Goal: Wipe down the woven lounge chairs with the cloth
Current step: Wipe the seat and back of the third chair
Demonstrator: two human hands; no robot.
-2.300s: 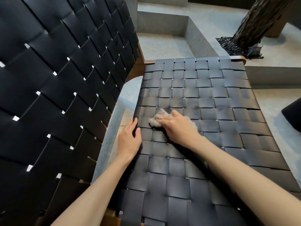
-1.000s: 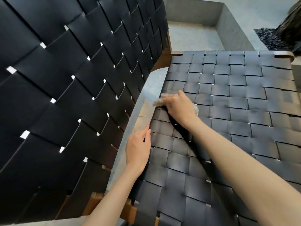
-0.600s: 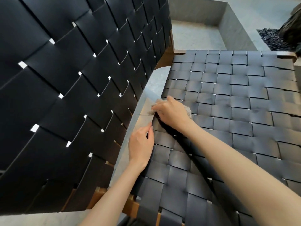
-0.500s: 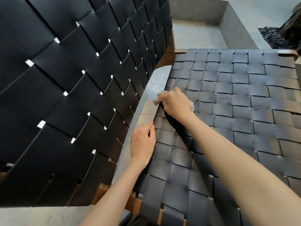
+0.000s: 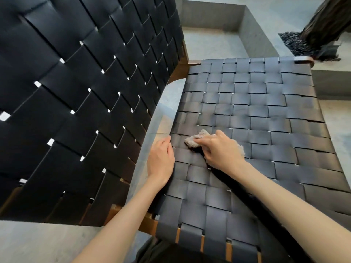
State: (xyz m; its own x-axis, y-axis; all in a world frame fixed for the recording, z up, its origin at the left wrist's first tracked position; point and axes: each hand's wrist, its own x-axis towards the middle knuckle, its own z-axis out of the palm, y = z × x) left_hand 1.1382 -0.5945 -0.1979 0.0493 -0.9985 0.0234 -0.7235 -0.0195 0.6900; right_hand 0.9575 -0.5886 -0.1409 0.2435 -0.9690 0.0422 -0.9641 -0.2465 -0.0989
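- Looked down on a black woven seat [image 5: 266,120], straps crossed over and under, filling the right of the view.
- Had the tilted woven backrest [image 5: 85,92] standing on the left, light showing through small gaps in the weave.
- Caught brown wooden frame [image 5: 151,226] at the near edge of the seat, and again at the far corner under the backrest.
- Picked out grey stone floor [image 5: 209,44] beyond, with a low concrete wall [image 5: 256,33] round it and a dark tree trunk [image 5: 322,21] over black pebbles [image 5: 288,41] top right.
- Found the right hand [image 5: 222,150] palm down on the seat's left part, fingers curled round the bunched beige cloth [image 5: 195,138] and pressing it onto the straps, fluff poking out past the fingertips.
- Found the left hand [image 5: 161,160] just beside it, flat on the seat's left edge, fingers straight and together, holding nothing.
- Traced the right forearm [image 5: 284,204] and left forearm [image 5: 117,221], both bare, down to the bottom edge.
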